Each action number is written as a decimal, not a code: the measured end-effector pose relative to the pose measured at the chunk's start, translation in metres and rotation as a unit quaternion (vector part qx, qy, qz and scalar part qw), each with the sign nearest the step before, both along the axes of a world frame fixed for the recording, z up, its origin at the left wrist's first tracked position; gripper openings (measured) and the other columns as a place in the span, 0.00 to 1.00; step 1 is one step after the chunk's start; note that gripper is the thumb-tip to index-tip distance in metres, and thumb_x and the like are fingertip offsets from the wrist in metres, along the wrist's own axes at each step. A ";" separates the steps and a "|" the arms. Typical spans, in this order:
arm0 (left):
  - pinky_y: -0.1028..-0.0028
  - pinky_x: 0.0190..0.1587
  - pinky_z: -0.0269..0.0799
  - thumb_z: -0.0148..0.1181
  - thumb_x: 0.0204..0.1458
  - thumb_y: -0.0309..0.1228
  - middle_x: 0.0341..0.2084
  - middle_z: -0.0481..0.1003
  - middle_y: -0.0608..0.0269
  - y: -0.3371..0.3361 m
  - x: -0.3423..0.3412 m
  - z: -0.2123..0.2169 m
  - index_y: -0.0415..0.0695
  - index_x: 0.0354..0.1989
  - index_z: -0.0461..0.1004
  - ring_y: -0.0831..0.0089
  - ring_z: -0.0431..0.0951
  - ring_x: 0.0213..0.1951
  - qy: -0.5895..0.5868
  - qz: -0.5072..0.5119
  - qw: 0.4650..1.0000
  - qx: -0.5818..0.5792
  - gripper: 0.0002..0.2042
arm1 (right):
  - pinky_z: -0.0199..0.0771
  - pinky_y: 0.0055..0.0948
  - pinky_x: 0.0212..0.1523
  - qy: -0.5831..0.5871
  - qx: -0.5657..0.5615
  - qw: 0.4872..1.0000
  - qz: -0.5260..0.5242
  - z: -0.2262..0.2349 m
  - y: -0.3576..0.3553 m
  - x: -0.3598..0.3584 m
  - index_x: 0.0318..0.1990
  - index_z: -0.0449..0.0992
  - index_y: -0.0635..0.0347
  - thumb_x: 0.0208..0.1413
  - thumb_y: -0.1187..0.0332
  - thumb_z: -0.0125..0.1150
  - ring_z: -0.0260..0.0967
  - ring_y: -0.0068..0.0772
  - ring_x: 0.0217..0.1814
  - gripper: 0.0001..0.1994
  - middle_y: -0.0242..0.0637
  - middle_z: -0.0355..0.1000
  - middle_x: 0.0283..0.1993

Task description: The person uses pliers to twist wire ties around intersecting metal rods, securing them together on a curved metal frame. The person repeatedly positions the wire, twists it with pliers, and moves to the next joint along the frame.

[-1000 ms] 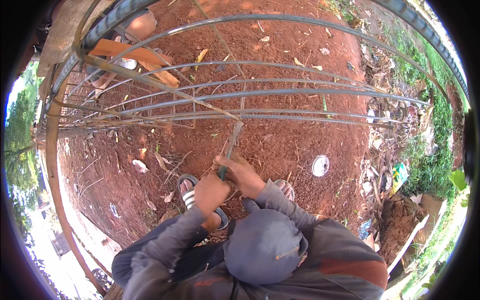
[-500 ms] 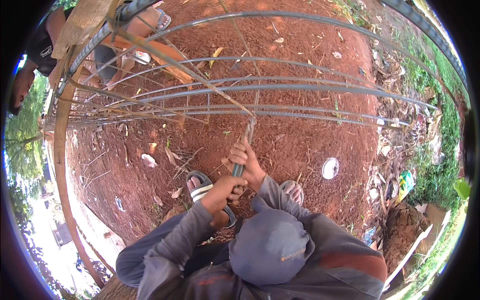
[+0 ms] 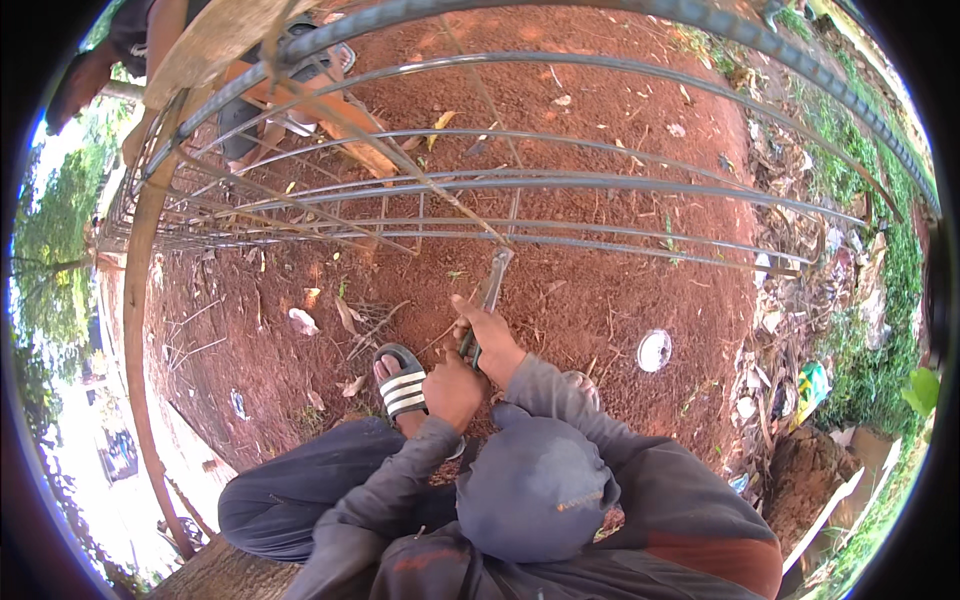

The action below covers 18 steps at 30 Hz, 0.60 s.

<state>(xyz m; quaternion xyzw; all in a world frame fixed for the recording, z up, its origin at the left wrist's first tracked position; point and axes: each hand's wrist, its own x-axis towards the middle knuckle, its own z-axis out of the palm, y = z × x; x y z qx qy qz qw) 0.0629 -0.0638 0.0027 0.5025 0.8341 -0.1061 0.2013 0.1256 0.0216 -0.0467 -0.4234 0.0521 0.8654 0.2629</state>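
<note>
In front of me, a pair of steel pincers (image 3: 492, 283) with dark green grips points away from my body. Its head is right by the crossing of a thin bent bar and the lowest long rod of the rebar cage (image 3: 620, 182); I cannot tell if the jaws touch it. My right hand (image 3: 494, 342) is closed round the handles, its thumb lying along them. Nearer to me, my left hand (image 3: 454, 392) is a fist at the grip ends, its fingers partly hidden.
A wooden post (image 3: 137, 330) and an orange-brown wooden piece (image 3: 345, 130) stand at the left beside the cage. Another person (image 3: 130, 35) is at the far left. A round white object (image 3: 654, 351) lies on the red soil; litter and grass line the right.
The pincers have dropped slightly toward me, and their head now sits just below the crossing. My right thumb has straightened. The other person has shifted at the upper left.
</note>
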 end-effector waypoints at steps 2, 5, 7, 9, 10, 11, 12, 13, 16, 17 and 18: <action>0.52 0.38 0.78 0.63 0.47 0.47 0.30 0.79 0.35 0.011 0.004 -0.001 0.34 0.42 0.73 0.42 0.82 0.35 0.004 0.032 0.999 -0.004 0.25 | 0.77 0.35 0.25 0.082 0.016 0.995 -0.062 -0.030 -0.003 -0.003 0.38 0.71 0.54 0.60 0.55 0.66 0.66 0.21 0.27 0.14 0.23 0.64 0.27; 0.54 0.41 0.80 0.65 0.49 0.48 0.32 0.80 0.40 0.020 -0.028 0.038 0.34 0.49 0.73 0.46 0.83 0.38 -0.185 -0.031 0.975 -0.117 0.29 | 0.72 0.30 0.28 0.230 0.000 0.972 -0.043 -0.012 -0.007 0.010 0.31 0.65 0.49 0.65 0.50 0.58 0.59 0.15 0.23 0.17 0.19 0.57 0.23; 0.57 0.41 0.81 0.64 0.52 0.47 0.36 0.81 0.45 0.022 -0.039 0.040 0.36 0.48 0.73 0.53 0.83 0.39 -0.496 0.185 0.818 -0.226 0.25 | 0.67 0.26 0.31 0.403 -0.045 0.912 -0.063 -0.024 -0.011 0.019 0.29 0.62 0.47 0.66 0.47 0.54 0.57 0.13 0.22 0.19 0.18 0.54 0.23; 0.62 0.45 0.82 0.60 0.59 0.42 0.43 0.80 0.53 0.021 -0.039 0.033 0.39 0.46 0.75 0.63 0.84 0.40 -0.666 0.301 0.622 -0.281 0.17 | 0.66 0.26 0.30 0.516 -0.035 0.852 -0.083 -0.046 -0.021 0.021 0.29 0.61 0.47 0.66 0.47 0.55 0.57 0.13 0.23 0.19 0.18 0.55 0.23; 0.63 0.44 0.82 0.60 0.59 0.42 0.42 0.80 0.53 0.017 -0.036 0.022 0.39 0.44 0.75 0.63 0.84 0.39 -0.686 0.314 0.604 -0.257 0.17 | 0.65 0.26 0.30 0.569 -0.024 0.817 -0.094 -0.055 -0.020 0.024 0.28 0.61 0.47 0.65 0.47 0.55 0.57 0.13 0.23 0.19 0.18 0.55 0.23; 0.65 0.44 0.82 0.60 0.59 0.43 0.40 0.80 0.53 0.010 -0.031 0.006 0.39 0.43 0.76 0.63 0.84 0.38 -0.705 0.325 0.585 -0.234 0.17 | 0.75 0.33 0.36 0.598 -0.002 0.796 -0.091 -0.064 -0.019 0.025 0.34 0.68 0.49 0.66 0.48 0.55 0.58 0.13 0.24 0.17 0.18 0.55 0.23; 0.66 0.43 0.81 0.60 0.59 0.43 0.39 0.80 0.53 0.003 -0.026 -0.010 0.39 0.42 0.77 0.63 0.84 0.38 -0.722 0.341 0.563 -0.214 0.17 | 0.76 0.37 0.41 0.525 0.027 0.849 -0.062 -0.067 -0.015 0.031 0.37 0.70 0.50 0.65 0.47 0.56 0.60 0.15 0.25 0.16 0.18 0.55 0.23; 0.65 0.41 0.81 0.62 0.57 0.45 0.36 0.80 0.54 -0.004 -0.021 -0.019 0.39 0.40 0.77 0.63 0.83 0.36 -0.716 0.340 0.580 -0.190 0.18 | 0.77 0.41 0.46 0.449 0.050 0.892 -0.030 -0.065 -0.013 0.036 0.39 0.72 0.50 0.64 0.47 0.57 0.61 0.17 0.26 0.17 0.19 0.55 0.23; 0.63 0.36 0.79 0.66 0.50 0.50 0.28 0.79 0.53 -0.012 -0.011 -0.022 0.38 0.36 0.77 0.61 0.83 0.32 -0.623 0.286 0.720 -0.109 0.23 | 0.77 0.52 0.57 0.226 0.076 0.965 0.108 -0.034 -0.002 0.052 0.52 0.73 0.57 0.61 0.50 0.63 0.71 0.28 0.34 0.22 0.26 0.66 0.30; 0.61 0.34 0.78 0.68 0.47 0.52 0.25 0.79 0.53 -0.012 -0.009 -0.011 0.38 0.33 0.77 0.60 0.83 0.30 -0.531 0.231 0.811 -0.078 0.25 | 0.78 0.51 0.55 0.142 0.075 0.976 0.145 -0.016 0.004 0.053 0.52 0.72 0.58 0.60 0.51 0.64 0.72 0.29 0.35 0.22 0.28 0.68 0.32; 0.60 0.33 0.77 0.69 0.44 0.54 0.23 0.79 0.53 -0.011 -0.007 -0.001 0.37 0.31 0.76 0.59 0.82 0.29 -0.427 0.170 0.887 -0.046 0.27 | 0.80 0.50 0.53 0.056 0.075 0.980 0.176 -0.001 0.009 0.054 0.52 0.72 0.60 0.60 0.53 0.66 0.73 0.31 0.36 0.22 0.29 0.70 0.34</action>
